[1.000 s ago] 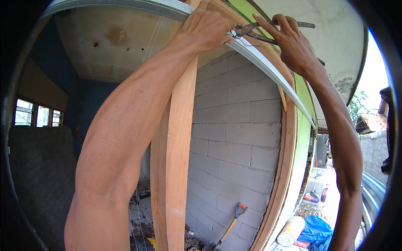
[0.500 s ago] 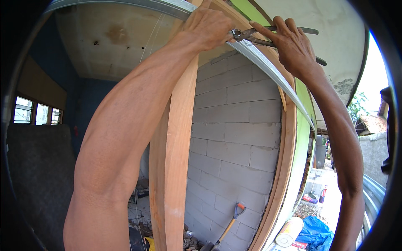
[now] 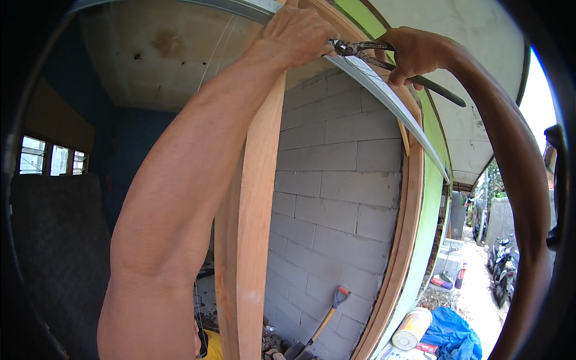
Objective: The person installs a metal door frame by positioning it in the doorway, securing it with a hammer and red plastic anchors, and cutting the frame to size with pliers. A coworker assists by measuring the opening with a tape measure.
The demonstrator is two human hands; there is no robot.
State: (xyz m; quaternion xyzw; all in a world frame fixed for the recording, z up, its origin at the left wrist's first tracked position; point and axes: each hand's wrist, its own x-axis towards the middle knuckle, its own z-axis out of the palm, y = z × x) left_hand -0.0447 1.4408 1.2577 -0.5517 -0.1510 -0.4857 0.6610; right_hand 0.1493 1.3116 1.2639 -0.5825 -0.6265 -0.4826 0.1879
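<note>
My left hand (image 3: 300,37) is raised at the top of a wooden post (image 3: 255,204), its fingers curled round a long metal channel (image 3: 375,83). What lies under its fingers is hidden. Beside those fingertips are the jaws of dark metal pincers (image 3: 360,48). My right hand (image 3: 414,54) is wrapped round the pincers' handles, palm turned down, with one handle jutting out past it to the lower right. Thin wire (image 3: 366,69) hangs in loops just below the jaws, in front of the channel.
A grey block wall (image 3: 336,180) stands behind the post, bordered by a wooden frame (image 3: 405,240). A shovel (image 3: 327,324) leans there over rubble. Someone in yellow (image 3: 211,347) is partly hidden low behind the post. Outside are a blue sheet (image 3: 453,336), a tin (image 3: 413,329) and motorbikes (image 3: 503,270).
My right hand has turned over, from fingers spread across the parted handles to a closed grip on them. Its forearm has swung right. My left hand has stayed almost in place.
</note>
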